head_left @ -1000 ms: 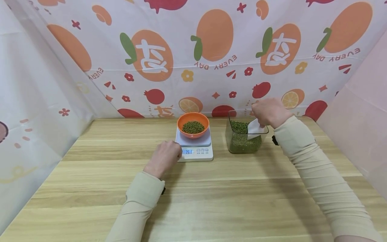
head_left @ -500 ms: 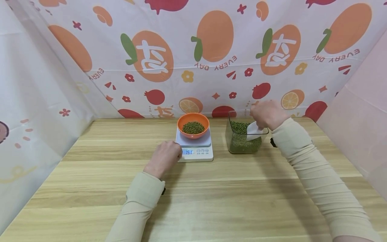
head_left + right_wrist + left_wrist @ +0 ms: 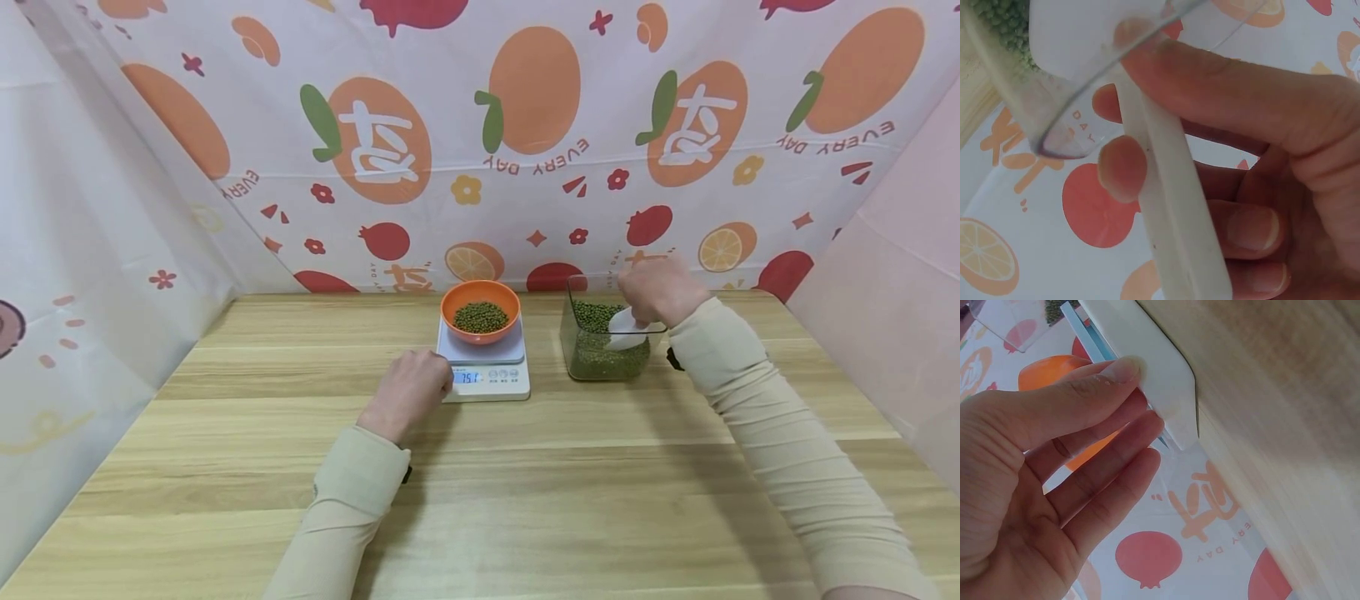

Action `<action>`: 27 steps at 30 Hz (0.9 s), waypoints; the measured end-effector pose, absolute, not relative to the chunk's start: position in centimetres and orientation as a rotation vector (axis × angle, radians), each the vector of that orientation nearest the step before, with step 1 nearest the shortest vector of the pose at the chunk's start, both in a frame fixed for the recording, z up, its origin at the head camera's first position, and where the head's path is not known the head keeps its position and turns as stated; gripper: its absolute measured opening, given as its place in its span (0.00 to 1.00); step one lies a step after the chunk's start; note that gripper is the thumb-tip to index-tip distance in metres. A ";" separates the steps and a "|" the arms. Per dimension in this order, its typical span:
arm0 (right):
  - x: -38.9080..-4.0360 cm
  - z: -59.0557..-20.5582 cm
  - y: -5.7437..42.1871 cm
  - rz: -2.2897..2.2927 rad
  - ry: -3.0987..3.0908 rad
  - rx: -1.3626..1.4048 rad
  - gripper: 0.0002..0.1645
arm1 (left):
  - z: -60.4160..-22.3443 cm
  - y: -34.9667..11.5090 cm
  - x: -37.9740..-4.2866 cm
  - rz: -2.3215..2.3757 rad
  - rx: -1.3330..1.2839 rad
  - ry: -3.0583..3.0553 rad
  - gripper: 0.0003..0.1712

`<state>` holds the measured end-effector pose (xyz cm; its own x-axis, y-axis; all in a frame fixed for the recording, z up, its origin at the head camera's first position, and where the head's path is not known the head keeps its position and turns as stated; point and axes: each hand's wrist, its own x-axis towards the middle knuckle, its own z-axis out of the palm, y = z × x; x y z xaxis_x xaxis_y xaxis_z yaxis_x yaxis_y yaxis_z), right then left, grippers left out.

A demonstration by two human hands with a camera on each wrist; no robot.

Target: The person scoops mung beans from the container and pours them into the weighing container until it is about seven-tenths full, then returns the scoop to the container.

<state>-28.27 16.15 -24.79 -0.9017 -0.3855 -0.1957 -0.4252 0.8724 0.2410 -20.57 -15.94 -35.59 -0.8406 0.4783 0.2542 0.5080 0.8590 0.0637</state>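
In the head view my right hand [image 3: 660, 287] grips a white scoop [image 3: 627, 327], its blade down in a clear container [image 3: 606, 358] of green beans [image 3: 596, 317]. The right wrist view shows the fingers and thumb around the scoop's handle [image 3: 1175, 206], behind the container's clear rim. My left hand [image 3: 408, 390] rests at the left front corner of a white kitchen scale [image 3: 491, 385], fingers loosely bent. Its thumb tip overlaps the scale's edge [image 3: 1175, 394] in the left wrist view. An orange bowl [image 3: 459, 302] holding green beans stands on the scale, whose lit display [image 3: 467, 377] seems to read 75.1.
The light wooden table [image 3: 525, 500] reaches back to a fruit-print cloth [image 3: 540, 208] hanging behind the scale and container. More pale cloth [image 3: 97, 250] hangs along the left side, and pinkish cloth [image 3: 885, 275] along the right.
My right hand has shifted slightly left and down, and the scoop's blade has moved left and tilted flatter among the beans. My left hand, the scale and the bowl stay where they were.
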 end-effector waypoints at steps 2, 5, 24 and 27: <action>-28.2 -24.9 16.1 0.419 2.904 -0.637 0.11 | -35.6 -15.9 -20.6 -0.194 -0.759 -2.802 0.23; -28.2 -25.0 16.1 0.426 2.910 -0.646 0.12 | -35.7 -15.9 -20.6 -0.204 -0.767 -2.792 0.24; -28.3 -26.2 16.1 0.307 2.919 -0.627 0.07 | -35.6 -15.9 -20.5 -0.181 -0.769 -2.792 0.22; -28.4 -26.5 16.1 0.296 2.925 -0.634 0.08 | -35.6 -15.9 -20.5 -0.177 -0.764 -2.793 0.22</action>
<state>-28.41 16.12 -26.48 -0.9024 -0.3951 -0.1716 -0.4215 0.8922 0.1624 -20.47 -15.89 -35.55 -0.8346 0.4851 0.2609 0.5142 0.8560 0.0533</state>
